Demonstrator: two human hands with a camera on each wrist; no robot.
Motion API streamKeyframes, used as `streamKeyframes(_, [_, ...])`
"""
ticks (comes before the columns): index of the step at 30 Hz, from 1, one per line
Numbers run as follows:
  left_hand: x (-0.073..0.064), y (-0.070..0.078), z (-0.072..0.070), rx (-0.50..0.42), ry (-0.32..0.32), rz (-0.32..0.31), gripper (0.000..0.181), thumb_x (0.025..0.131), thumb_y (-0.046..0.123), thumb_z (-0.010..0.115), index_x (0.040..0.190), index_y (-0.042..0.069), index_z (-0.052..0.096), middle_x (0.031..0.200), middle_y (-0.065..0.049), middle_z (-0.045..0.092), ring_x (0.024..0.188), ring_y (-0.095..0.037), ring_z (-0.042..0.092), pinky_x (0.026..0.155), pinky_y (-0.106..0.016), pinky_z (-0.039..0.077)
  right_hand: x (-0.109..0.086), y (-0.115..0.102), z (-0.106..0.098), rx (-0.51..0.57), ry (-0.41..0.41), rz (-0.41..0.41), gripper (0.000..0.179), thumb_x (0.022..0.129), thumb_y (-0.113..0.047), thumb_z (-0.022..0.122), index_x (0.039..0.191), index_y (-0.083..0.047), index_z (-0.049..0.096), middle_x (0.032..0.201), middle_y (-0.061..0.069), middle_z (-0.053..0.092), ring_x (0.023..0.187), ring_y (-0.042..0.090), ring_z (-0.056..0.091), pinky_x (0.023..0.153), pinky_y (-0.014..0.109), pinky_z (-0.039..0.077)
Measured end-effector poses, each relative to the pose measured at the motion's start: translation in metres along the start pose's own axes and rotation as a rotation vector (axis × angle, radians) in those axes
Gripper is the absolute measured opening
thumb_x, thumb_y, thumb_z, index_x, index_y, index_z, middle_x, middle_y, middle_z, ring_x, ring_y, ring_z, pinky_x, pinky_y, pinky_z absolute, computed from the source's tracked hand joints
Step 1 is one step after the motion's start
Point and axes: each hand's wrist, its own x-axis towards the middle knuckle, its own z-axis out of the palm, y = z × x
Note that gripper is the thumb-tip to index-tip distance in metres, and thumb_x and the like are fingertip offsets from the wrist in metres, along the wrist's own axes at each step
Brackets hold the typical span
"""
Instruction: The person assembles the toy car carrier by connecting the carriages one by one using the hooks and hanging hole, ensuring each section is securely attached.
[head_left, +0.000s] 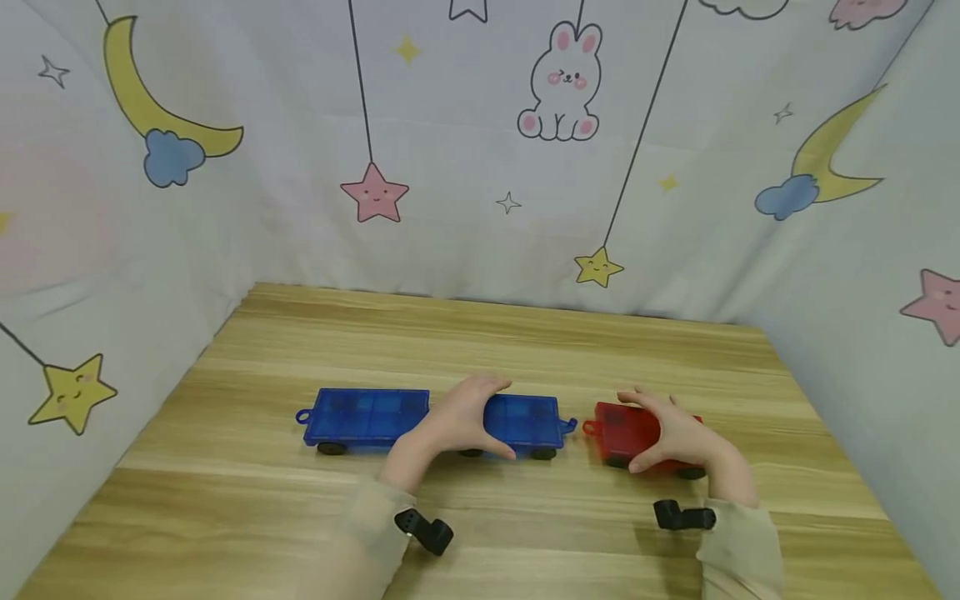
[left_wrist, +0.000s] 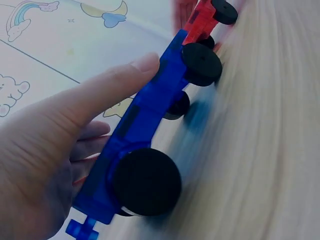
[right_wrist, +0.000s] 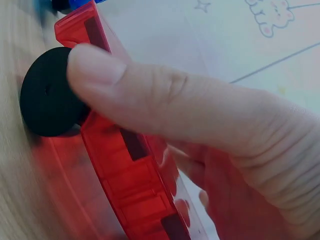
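Two pale sleeves (head_left: pixel 738 546) lay nearest. The left hand (head_left: pixel 453 419), half-spread, gripped the right one of two blue wagons (head_left: pixel 525 421); the right hand (head_left: pixel 681 435), likewise half-spread, gripped one red wagon (head_left: pixel 617 429) just beside, on a wood-grained surface (head_left: pixel 540 517) before white cloth (head_left: pixel 465 250) printed with two moons (head_left: pixel 153 112).

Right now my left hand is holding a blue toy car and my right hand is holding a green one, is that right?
Not quite: your right hand is holding a red toy car, not a green one, as the head view shows. Your left hand does hold a blue toy car.
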Motion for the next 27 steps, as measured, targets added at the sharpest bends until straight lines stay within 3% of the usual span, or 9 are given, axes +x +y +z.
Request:
streamKeyframes(2, [-0.0014,-0.0001,0.0013,0.004,-0.005,0.004,0.100,0.066,0.047,0.088,0.146,0.006,0.045,0.148,-0.012,0.048,0.138,-0.032,0.042,0.113,-0.048,0.037,-0.0018,-0.0021,-0.0003,-0.008,-0.015,0.037,0.103,0.063,-0.026,0.092,0.147,-0.001,0.038,0.154,0.036,0.019,0.136,0.067,0.001,0.102,0.081,0.011])
streamKeyframes(4, [-0.0023,0.0002,0.0021,0.006,-0.010,0.006,0.097,0.067,0.045,0.089,0.145,0.006,0.046,0.146,-0.011,0.050,0.136,-0.032,0.045,0.112,-0.047,0.038,-0.0026,-0.0029,0.0001,-0.026,-0.020,0.061,0.100,0.064,-0.026,0.092,0.146,-0.003,0.040,0.153,0.035,0.023,0.134,0.067,0.008,0.099,0.078,0.026])
streamKeyframes(6, [-0.0025,0.0005,0.0025,0.007,-0.013,0.005,0.094,0.068,0.043,0.088,0.144,0.006,0.047,0.145,-0.011,0.051,0.136,-0.032,0.046,0.112,-0.047,0.039,-0.0022,-0.0028,0.0008,-0.044,-0.018,0.063,0.097,0.065,-0.027,0.091,0.145,-0.004,0.042,0.149,0.031,0.034,0.131,0.059,0.024,0.094,0.067,0.040])
streamKeyframes(8, [-0.0023,0.0009,0.0028,0.004,-0.013,0.004,0.092,0.069,0.041,0.088,0.144,0.007,0.048,0.145,-0.010,0.052,0.135,-0.031,0.046,0.112,-0.047,0.039,-0.0017,-0.0022,0.0013,-0.055,-0.009,0.045,0.094,0.065,-0.026,0.090,0.143,-0.003,0.044,0.141,0.026,0.044,0.122,0.048,0.037,0.087,0.051,0.048])
streamKeyframes(10, [-0.0020,0.0009,0.0032,0.002,-0.014,0.004,0.091,0.069,0.041,0.088,0.144,0.007,0.048,0.145,-0.011,0.052,0.135,-0.031,0.047,0.111,-0.047,0.039,-0.0012,-0.0012,0.0018,-0.067,0.002,0.033,0.091,0.064,-0.025,0.089,0.141,-0.003,0.046,0.134,0.022,0.050,0.114,0.038,0.044,0.080,0.040,0.047])
streamKeyframes(12, [-0.0017,0.0007,0.0035,0.000,-0.013,0.004,0.090,0.070,0.040,0.088,0.144,0.007,0.048,0.145,-0.011,0.052,0.135,-0.031,0.046,0.111,-0.047,0.039,-0.0013,-0.0007,0.0020,-0.069,0.006,0.018,0.090,0.064,-0.024,0.089,0.141,-0.002,0.046,0.132,0.021,0.052,0.111,0.035,0.047,0.079,0.037,0.047])
streamKeyframes(27, [-0.0007,-0.0030,0.0049,-0.023,-0.010,0.007,0.090,0.071,0.041,0.087,0.145,0.008,0.048,0.146,-0.010,0.051,0.137,-0.032,0.044,0.112,-0.049,0.038,0.0009,0.0021,0.0021,-0.024,0.008,0.008,0.089,0.067,-0.020,0.087,0.142,0.000,0.044,0.134,0.023,0.053,0.113,0.035,0.051,0.080,0.039,0.048])
